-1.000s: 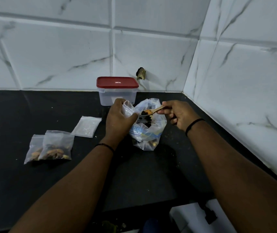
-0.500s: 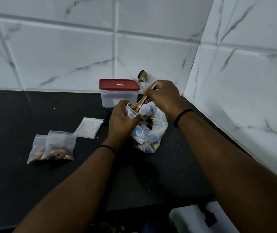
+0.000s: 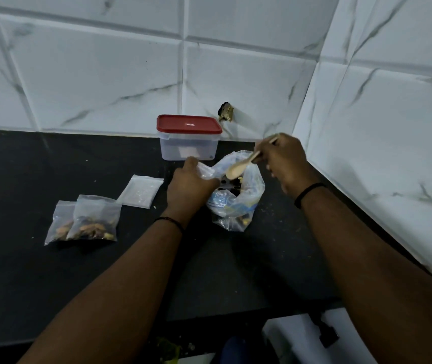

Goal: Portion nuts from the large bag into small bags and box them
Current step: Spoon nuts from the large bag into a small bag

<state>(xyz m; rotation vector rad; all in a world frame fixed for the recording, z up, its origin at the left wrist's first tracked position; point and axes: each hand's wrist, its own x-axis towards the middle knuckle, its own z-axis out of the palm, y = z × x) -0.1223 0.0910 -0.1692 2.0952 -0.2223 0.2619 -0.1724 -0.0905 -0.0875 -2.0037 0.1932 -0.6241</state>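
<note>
1. Both hands are busy at the large bag (image 3: 235, 198): the left hand (image 3: 188, 190) pinches a small clear bag (image 3: 205, 171) at the big bag's left rim, fingers curled round the plastic, and the right hand (image 3: 280, 160) grips a wooden spoon (image 3: 243, 165) by its handle, fingers curled.
2. Its bowl hangs over the big bag's open mouth, tilted down toward the nuts (whether anything lies in it, I cannot tell from here).
3. That large bag stands upright on the black counter (image 3: 52, 285), near the corner of the tiled wall (image 3: 104, 61), in front of the box.
4. Done so far, by my reckoning: two filled small bags (image 3: 88, 222) lie overlapping on the counter to the left, nuts showing through the plastic.
5. An empty flat bag (image 3: 141, 190) waits between them and the left hand.
6. Left to do: fill the bag in hand, then the flat one, and seal them.
7. Boxing looks not yet started; the clear box (image 3: 187, 148) sits at the wall with its red lid (image 3: 188, 124) on.
</note>
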